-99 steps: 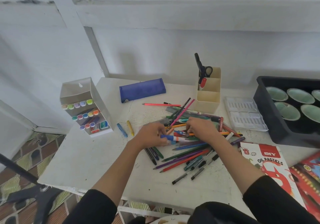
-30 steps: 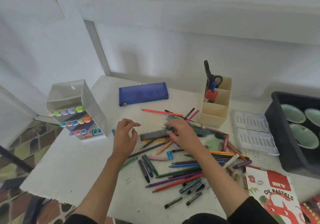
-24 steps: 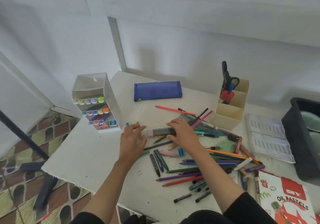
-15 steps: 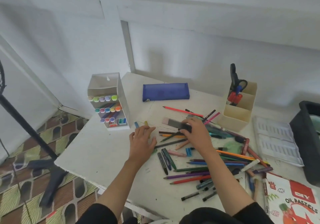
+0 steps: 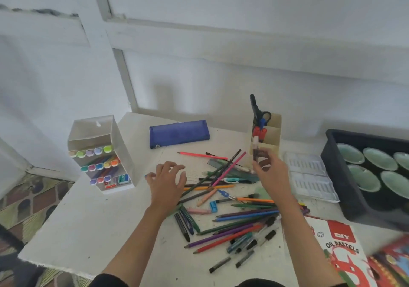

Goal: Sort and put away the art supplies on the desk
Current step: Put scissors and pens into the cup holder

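A heap of coloured pencils, pens and markers (image 5: 230, 218) lies across the white desk (image 5: 88, 227). My right hand (image 5: 271, 171) pinches a dark marker with a pale cap (image 5: 255, 148) and holds it upright in front of the beige organizer box (image 5: 273, 136), which contains scissors and red markers. My left hand (image 5: 167, 181) hovers over the desk left of the heap with fingers spread and loosely curled, holding nothing.
A white marker rack (image 5: 101, 153) stands at the left. A blue pencil case (image 5: 179, 132) lies at the back. A black tray with green bowls (image 5: 332, 151), a clear plastic insert (image 5: 309, 179) and an oil pastels box (image 5: 340, 247) are at the right.
My right hand lifted the dark marker out of the heap, turned it upright and carried it right to the beige box. My left hand rose off the desk. The view shifted.
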Motion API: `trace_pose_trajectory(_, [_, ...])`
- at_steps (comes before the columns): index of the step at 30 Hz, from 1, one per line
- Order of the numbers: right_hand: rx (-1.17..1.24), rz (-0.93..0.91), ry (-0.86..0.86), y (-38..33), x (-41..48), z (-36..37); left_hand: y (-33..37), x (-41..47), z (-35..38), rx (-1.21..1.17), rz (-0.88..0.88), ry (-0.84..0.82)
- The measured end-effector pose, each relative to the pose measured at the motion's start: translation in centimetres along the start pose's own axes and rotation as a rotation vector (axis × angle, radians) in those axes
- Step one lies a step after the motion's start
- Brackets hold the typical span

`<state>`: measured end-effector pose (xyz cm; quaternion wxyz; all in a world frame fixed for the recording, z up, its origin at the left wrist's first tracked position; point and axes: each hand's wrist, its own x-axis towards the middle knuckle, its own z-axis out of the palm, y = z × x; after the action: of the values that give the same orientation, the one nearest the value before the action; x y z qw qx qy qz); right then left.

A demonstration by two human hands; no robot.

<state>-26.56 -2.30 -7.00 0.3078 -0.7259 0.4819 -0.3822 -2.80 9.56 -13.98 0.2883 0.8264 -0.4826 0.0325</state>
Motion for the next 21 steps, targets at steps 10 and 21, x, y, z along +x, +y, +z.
trace_pose_trajectory(10, [-0.115,0.009,0.143,1.3,7.4,-4.3,5.7,3.8,1.2,-0.266,0.215,-0.270])
trace_pose_trajectory(21, [-0.266,0.116,-0.101,3.2,10.7,-2.3,4.6,3.6,2.0,-0.324,0.112,-0.301])
